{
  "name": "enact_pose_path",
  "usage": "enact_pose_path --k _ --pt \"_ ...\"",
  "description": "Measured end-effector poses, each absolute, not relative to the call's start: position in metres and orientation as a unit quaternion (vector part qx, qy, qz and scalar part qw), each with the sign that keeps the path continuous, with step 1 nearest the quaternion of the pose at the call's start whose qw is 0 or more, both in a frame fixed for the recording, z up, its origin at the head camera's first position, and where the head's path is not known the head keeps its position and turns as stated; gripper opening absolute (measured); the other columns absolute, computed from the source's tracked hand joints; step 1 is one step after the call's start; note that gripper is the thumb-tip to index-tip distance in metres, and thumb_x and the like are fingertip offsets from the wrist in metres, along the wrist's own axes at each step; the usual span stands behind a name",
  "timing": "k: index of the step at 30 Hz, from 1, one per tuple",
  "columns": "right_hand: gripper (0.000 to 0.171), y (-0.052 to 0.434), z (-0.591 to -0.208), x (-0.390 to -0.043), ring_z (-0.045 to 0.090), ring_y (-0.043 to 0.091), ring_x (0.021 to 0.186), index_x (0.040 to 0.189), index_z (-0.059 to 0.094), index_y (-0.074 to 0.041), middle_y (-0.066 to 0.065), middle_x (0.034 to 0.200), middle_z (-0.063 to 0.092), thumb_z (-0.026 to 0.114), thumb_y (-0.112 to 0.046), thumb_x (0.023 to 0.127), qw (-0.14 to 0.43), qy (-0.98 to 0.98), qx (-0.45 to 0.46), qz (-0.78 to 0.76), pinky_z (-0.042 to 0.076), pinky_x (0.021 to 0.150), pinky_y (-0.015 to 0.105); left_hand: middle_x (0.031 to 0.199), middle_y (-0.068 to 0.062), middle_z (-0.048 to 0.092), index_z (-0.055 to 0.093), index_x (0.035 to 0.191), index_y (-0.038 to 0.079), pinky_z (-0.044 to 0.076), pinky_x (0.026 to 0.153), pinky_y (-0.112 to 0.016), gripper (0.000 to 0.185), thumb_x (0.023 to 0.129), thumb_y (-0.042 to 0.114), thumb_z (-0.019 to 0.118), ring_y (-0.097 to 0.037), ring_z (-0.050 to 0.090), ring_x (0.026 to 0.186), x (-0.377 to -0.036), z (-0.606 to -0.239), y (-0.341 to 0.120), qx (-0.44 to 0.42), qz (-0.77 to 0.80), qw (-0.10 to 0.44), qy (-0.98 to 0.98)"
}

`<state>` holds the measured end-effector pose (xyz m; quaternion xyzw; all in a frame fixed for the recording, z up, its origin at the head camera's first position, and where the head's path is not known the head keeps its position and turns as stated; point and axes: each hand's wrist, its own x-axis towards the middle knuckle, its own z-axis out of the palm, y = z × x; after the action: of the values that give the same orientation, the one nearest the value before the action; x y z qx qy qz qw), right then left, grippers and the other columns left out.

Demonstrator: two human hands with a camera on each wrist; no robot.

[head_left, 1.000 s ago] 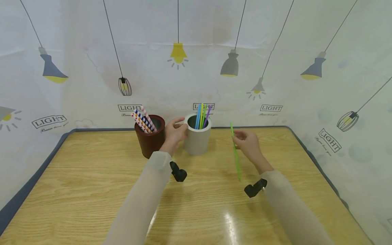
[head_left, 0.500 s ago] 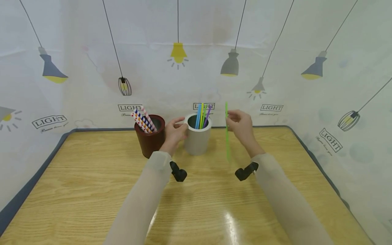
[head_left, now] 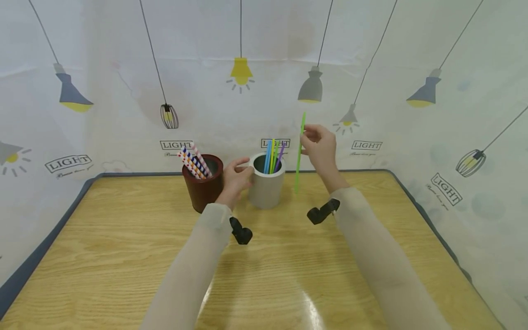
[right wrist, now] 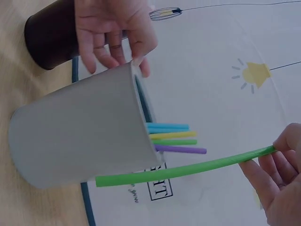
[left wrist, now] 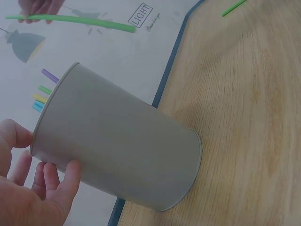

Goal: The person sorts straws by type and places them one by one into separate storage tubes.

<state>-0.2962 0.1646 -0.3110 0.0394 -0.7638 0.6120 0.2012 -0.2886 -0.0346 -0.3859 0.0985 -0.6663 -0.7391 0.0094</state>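
Note:
My right hand (head_left: 321,146) pinches a green drinking straw (head_left: 299,165) near its upper end. The straw hangs almost upright, to the right of the white cup (head_left: 265,191). In the right wrist view the straw (right wrist: 188,168) is slightly bent, and its lower end appears past the cup's rim. My left hand (head_left: 236,184) holds the cup at its left side, thumb at the rim and fingers along the wall in the left wrist view. Blue, yellow, green and purple straws (right wrist: 176,135) lean inside the cup, their lower parts hidden.
A dark red cup (head_left: 203,192) with several patterned straws (head_left: 193,164) stands left of my left hand. Another green piece, likely a straw (left wrist: 233,7), lies on the wooden table (head_left: 264,266). A lamp-print backdrop (head_left: 272,41) rises behind the table's back edge.
My right hand has lifted the green straw and brought it left, nearer the white cup. The straw swung closer to upright. My left hand stays at the cup.

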Motion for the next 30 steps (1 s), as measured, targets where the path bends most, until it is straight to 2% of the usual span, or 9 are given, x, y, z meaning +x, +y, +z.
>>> enact_pose_path --k 16,19,25,30 --pt "0.028 0.143 -0.277 -0.319 0.056 0.012 0.074 0.108 0.061 0.003 0.003 0.083 0.056 0.053 0.001 0.081 0.291 -0.735 0.052 0.61 0.054 0.056 0.022 0.102 -0.013 0.054 0.059 0.119 0.008 0.053 0.074 -0.043 0.039 0.08 0.003 0.056 -0.024 0.055 0.093 -0.291 -0.388 -0.036 0.098 -0.744 0.01 -0.661" --pt "0.029 0.139 -0.275 -0.321 0.055 0.012 0.075 0.109 0.06 0.003 0.003 0.085 0.055 0.052 0.002 0.081 0.297 -0.734 0.05 0.608 0.054 0.057 0.023 0.101 -0.012 0.054 0.06 0.118 0.008 0.053 0.073 -0.042 0.039 0.08 0.003 0.056 -0.023 0.055 0.091 -0.291 -0.388 -0.036 0.097 -0.744 0.011 -0.661" --pt "0.028 0.134 -0.281 -0.326 0.056 0.013 0.076 0.109 0.059 0.002 0.004 0.085 0.055 0.052 0.001 0.082 0.3 -0.736 0.047 0.606 0.055 0.062 0.032 0.1 -0.012 0.053 0.059 0.118 0.007 0.053 0.074 -0.042 0.038 0.08 0.003 0.056 -0.023 0.054 0.09 -0.288 -0.386 -0.036 0.093 -0.746 0.011 -0.66" --pt "0.027 0.133 -0.293 -0.329 0.056 0.014 0.077 0.109 0.057 0.001 0.006 0.086 0.056 0.051 0.001 0.083 0.292 -0.739 0.033 0.606 0.055 0.064 0.033 0.102 -0.012 0.053 0.059 0.119 0.008 0.053 0.074 -0.042 0.039 0.081 0.004 0.056 -0.024 0.054 0.092 -0.288 -0.386 -0.036 0.092 -0.745 0.008 -0.66"
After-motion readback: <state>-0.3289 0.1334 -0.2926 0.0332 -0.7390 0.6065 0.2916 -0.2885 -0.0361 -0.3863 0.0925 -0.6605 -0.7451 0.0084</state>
